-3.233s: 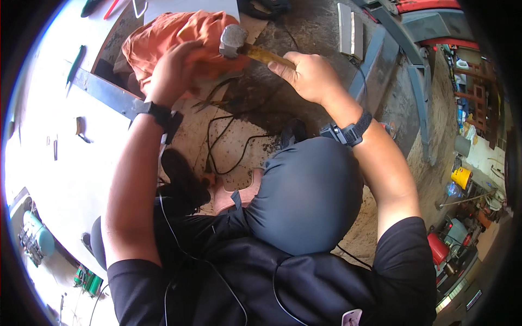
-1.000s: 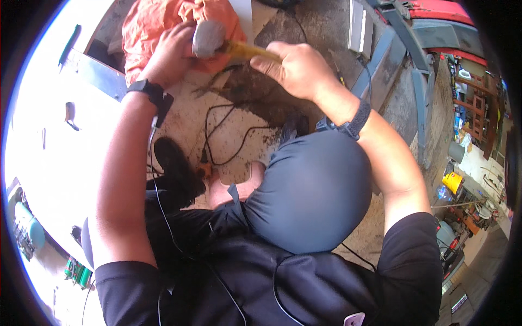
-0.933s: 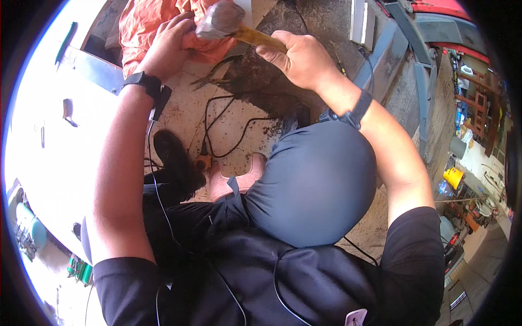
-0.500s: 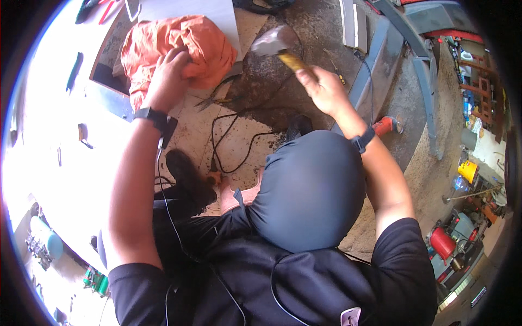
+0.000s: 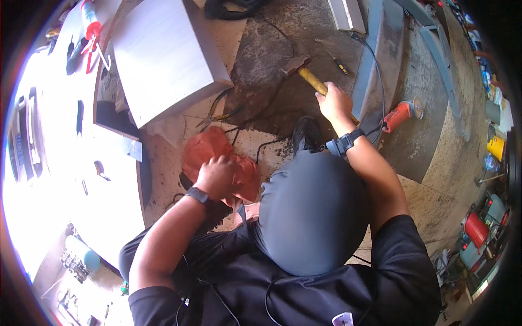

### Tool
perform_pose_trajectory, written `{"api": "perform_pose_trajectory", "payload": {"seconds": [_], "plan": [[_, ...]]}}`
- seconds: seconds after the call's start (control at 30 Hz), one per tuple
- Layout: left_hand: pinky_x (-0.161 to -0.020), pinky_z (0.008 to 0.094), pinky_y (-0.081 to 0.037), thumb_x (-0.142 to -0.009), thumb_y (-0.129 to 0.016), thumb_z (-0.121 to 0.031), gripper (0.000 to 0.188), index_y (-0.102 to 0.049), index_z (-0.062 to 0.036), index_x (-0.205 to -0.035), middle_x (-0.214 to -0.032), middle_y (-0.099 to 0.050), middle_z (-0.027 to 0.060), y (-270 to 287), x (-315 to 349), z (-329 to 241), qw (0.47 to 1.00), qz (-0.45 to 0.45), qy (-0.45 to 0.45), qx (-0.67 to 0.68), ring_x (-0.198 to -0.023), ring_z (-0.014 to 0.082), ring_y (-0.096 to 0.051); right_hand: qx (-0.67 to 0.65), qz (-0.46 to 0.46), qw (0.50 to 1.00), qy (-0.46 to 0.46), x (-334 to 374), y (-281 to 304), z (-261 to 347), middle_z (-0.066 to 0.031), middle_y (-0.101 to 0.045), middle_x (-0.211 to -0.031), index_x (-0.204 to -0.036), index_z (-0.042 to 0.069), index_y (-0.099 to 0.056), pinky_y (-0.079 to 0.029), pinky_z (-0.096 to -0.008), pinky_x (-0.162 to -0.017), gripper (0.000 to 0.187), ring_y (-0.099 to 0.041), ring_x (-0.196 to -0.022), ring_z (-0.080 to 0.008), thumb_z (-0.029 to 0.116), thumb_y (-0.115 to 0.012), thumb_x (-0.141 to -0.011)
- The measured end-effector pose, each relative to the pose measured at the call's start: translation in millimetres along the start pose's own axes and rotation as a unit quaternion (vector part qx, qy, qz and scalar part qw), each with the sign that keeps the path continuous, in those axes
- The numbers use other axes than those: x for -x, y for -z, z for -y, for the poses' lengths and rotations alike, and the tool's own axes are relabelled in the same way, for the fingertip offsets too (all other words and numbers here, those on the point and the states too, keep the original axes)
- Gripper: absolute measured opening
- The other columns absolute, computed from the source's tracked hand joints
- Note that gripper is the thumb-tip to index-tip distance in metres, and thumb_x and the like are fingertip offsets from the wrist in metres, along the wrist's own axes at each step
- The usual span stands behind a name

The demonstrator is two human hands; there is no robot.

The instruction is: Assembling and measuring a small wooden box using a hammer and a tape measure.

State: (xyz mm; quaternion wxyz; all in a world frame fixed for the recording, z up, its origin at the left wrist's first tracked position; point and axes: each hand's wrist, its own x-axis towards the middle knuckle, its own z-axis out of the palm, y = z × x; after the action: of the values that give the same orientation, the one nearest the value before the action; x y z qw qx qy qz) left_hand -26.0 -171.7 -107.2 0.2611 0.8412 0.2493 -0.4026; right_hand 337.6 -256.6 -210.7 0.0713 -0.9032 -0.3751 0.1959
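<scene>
My left hand (image 5: 216,177) is closed on a crumpled orange cloth (image 5: 207,149), which hangs low in front of my left knee. In my right hand (image 5: 334,103) is a hammer (image 5: 312,81) with a yellow handle and a dull metal head. The hammer is held over the dark floor sheet, its head pointing away from me and to the left. A white box-like panel (image 5: 163,60) with a pale flat top stands ahead of my left hand, apart from the cloth. Pliers (image 5: 215,115) lie between the panel and the cloth.
A red angle grinder (image 5: 399,116) lies to the right, by my right wrist. A screwdriver (image 5: 340,65) rests on the dark sheet (image 5: 266,92), and black cables cross the floor. Grey steel beams (image 5: 372,54) stand at the far right. A red caulking gun (image 5: 91,32) lies far left.
My left hand has pulled the orange cloth off the white panel and brought it nearer to me, baring the panel's top. My right hand has lowered the hammer and moved slightly to the right.
</scene>
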Motion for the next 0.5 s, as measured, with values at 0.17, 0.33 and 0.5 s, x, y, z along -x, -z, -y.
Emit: {"api": "perform_pose_trajectory", "payload": {"seconds": [0.17,0.33,0.5], "plan": [[-0.092,0.0513,-0.049,-0.083,-0.081,-0.034,0.054,-0.057,-0.0030,-0.120,-0.119,-0.059,0.0228,155.2,-46.0,10.5,0.840,-0.532,0.081,0.077,-0.112,0.0431,-0.057,0.011,-0.025,1.000,0.005,4.1,-24.4,-31.5,-0.0162,-0.072,-0.110,-0.119,0.009,-0.067,-0.054,-0.0496,-0.087,0.039,-0.068,-0.104,-0.0381,0.029,-0.076,-0.086],[-0.124,0.0556,-0.022,-0.083,-0.074,-0.027,0.102,-0.015,0.0041,-0.160,-0.163,-0.018,0.0320,220.2,-130.3,31.8,0.908,-0.283,0.303,-0.064,-0.152,0.0515,-0.015,-0.024,-0.014,0.999,-0.027,7.1,-46.6,-26.8,-0.0167,-0.071,-0.109,-0.119,0.010,-0.067,-0.054,-0.0499,-0.086,0.039,-0.068,-0.102,-0.0392,0.027,-0.077,-0.085],[-0.124,0.0592,-0.018,-0.082,-0.066,-0.016,0.101,-0.008,-0.0012,-0.163,-0.166,-0.013,0.0310,219.0,-141.8,46.6,0.891,-0.295,0.339,-0.072,-0.153,0.0523,-0.013,0.012,-0.041,0.999,0.022,8.7,-60.1,-45.3,-0.0174,-0.072,-0.104,-0.119,0.008,-0.067,-0.055,-0.0501,-0.084,0.040,-0.069,-0.097,-0.0392,0.027,-0.076,-0.085]]}}
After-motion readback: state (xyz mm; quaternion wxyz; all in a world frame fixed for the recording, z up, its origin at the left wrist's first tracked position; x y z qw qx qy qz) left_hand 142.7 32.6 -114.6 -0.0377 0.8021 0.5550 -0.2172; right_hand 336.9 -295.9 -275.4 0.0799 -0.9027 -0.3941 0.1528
